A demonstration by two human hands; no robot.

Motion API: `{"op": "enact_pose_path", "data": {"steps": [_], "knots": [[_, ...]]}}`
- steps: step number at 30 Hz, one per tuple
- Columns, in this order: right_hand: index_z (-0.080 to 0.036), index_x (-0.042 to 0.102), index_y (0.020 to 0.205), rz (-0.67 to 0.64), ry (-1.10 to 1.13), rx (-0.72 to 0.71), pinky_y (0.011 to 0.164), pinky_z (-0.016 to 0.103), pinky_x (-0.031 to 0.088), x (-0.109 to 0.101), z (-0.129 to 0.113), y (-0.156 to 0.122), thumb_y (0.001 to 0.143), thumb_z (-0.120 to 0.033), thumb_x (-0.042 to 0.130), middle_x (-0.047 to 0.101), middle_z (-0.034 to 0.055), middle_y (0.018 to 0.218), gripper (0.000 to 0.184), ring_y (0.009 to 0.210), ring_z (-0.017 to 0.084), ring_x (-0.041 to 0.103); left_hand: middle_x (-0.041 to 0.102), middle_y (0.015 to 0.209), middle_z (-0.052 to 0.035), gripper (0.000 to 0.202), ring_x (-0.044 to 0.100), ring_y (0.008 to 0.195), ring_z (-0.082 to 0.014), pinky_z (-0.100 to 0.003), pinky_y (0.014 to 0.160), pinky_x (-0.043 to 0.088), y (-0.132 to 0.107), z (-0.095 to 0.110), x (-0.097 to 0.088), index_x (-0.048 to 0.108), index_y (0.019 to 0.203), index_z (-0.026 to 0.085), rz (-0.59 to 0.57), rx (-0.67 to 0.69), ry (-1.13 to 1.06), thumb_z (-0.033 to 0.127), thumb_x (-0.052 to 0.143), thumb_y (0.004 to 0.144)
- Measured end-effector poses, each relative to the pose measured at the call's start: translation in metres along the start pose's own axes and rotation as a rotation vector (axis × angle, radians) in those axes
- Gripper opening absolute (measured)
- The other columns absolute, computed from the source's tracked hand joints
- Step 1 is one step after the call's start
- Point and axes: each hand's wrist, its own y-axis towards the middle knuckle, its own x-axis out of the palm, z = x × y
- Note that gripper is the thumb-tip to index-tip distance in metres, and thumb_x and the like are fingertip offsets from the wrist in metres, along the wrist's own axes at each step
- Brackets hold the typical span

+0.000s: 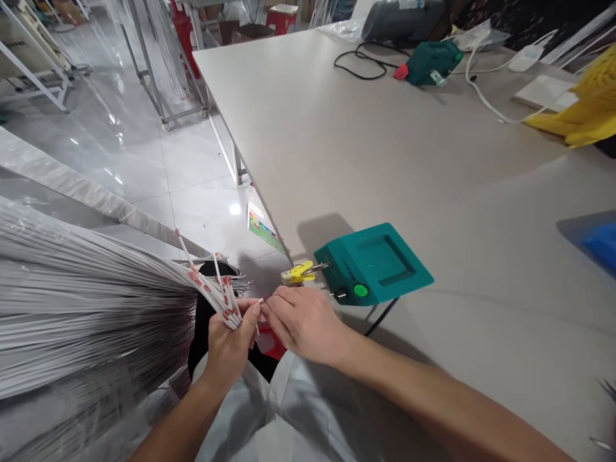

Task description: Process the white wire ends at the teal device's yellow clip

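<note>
My left hand (pixel 228 343) is closed around a small bunch of white cables (pixel 212 292) with reddish ends. Its thumb and finger pinch one short white cable end (pixel 260 303). Against that same end, the fingers of my right hand (pixel 303 321) are closed; what lies between their tips is too small to make out. Just beyond my right hand stands a green device (pixel 366 266) with a shallow recessed tray and a round green button (pixel 360 290). A yellow clip (pixel 298 273) sticks out from its left side, over the table edge.
A thick mass of white cables (pixel 86 295) hangs at my left. The pale table (pixel 385 154) spreads ahead and right. On its far side are another green device (pixel 428 64), a black cord (pixel 356 67) and yellow material (pixel 587 102). Something blue (pixel 604 244) lies at the right.
</note>
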Motion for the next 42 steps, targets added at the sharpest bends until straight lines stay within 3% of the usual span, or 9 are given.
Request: {"op": "enact_pose_path", "data": {"steps": [4,9,14,22,26,30,33,37,42], "knots": [[-0.017,0.054,0.063,-0.092,0.168,0.099,0.049,0.024,0.032,-0.009,-0.004,-0.007,0.084,-0.016,0.041,0.051,0.0017,0.059,0.024,0.05,0.011,0.044,0.059,0.059,0.0026,0.017,0.037,0.039,-0.0032,-0.017,0.035,0.027,0.002,0.003,0.0,0.065,0.079,0.014,0.05,0.008,-0.068,0.031,0.064,0.074],[-0.016,0.059,0.09,0.048,0.447,0.366,0.065,0.025,0.046,-0.015,-0.002,-0.002,0.085,-0.024,0.048,0.062,0.0069,0.082,0.015,0.075,0.015,0.058,0.057,0.057,0.0029,0.017,0.037,0.039,-0.0032,-0.017,0.036,0.027,0.003,0.004,-0.001,0.064,0.079,0.014,-0.039,-0.012,-0.035,0.031,0.063,0.076],[-0.018,0.06,0.075,0.04,0.547,0.246,0.065,0.021,0.045,-0.01,0.003,0.005,0.084,-0.012,0.046,0.062,0.002,0.071,0.018,0.07,0.011,0.058,0.05,0.047,0.0043,0.019,0.035,0.038,-0.0038,-0.017,0.036,0.026,0.0,0.011,-0.005,0.064,0.071,0.013,-0.156,-0.027,0.088,0.031,0.062,0.075],[-0.015,0.057,0.07,-0.063,-0.113,-0.004,0.049,0.027,0.03,-0.01,0.0,-0.002,0.08,-0.015,0.045,0.056,0.004,0.065,0.016,0.054,0.014,0.048,0.038,0.042,0.0065,0.016,0.031,0.041,-0.0042,-0.017,0.038,0.026,-0.001,0.013,0.003,0.068,0.07,0.012,-0.151,-0.019,0.199,0.026,0.062,0.073],[-0.015,0.057,0.068,-0.123,-0.163,-0.042,0.052,0.03,0.032,-0.025,0.004,-0.009,0.079,-0.017,0.045,0.056,0.0033,0.063,0.017,0.055,0.014,0.048,0.046,0.044,0.005,0.015,0.034,0.04,-0.004,-0.017,0.039,0.029,0.003,0.01,0.01,0.067,0.069,0.012,-0.052,-0.044,0.162,0.026,0.063,0.072],[-0.012,0.061,0.093,0.005,-0.314,-0.051,0.07,0.032,0.04,-0.047,0.022,-0.011,0.083,-0.017,0.049,0.064,0.0072,0.083,0.017,0.08,0.019,0.056,0.063,0.063,0.0015,0.03,0.039,0.041,-0.0037,-0.017,0.039,0.032,0.011,0.008,0.01,0.063,0.101,0.016,-0.059,-0.028,0.033,0.029,0.063,0.074],[-0.008,0.056,0.111,-0.09,-0.51,-0.011,0.083,0.042,0.037,-0.056,0.034,-0.009,0.085,-0.014,0.046,0.063,0.0123,0.1,0.028,0.098,0.028,0.053,0.063,0.064,0.0034,0.045,0.038,0.04,-0.0034,-0.017,0.04,0.033,0.016,0.009,0.012,0.054,0.118,0.02,-0.107,0.002,-0.012,0.026,0.063,0.075],[-0.01,0.06,0.106,-0.242,-0.586,-0.023,0.093,0.05,0.031,-0.057,0.043,-0.003,0.084,-0.005,0.037,0.063,0.0131,0.095,0.032,0.102,0.032,0.05,0.065,0.066,0.0015,0.042,0.037,0.038,-0.0029,-0.018,0.037,0.03,0.02,0.009,0.018,0.057,0.115,0.018,-0.138,0.015,-0.041,0.025,0.064,0.074],[-0.015,0.062,0.103,-0.326,-0.585,-0.053,0.103,0.054,0.023,-0.056,0.047,0.006,0.085,-0.007,0.036,0.063,0.0095,0.088,0.033,0.102,0.029,0.049,0.068,0.066,-0.0009,0.038,0.034,0.036,-0.0012,-0.017,0.035,0.025,0.025,0.011,0.028,0.06,0.11,0.017,-0.109,0.007,-0.132,0.024,0.065,0.073]]}}
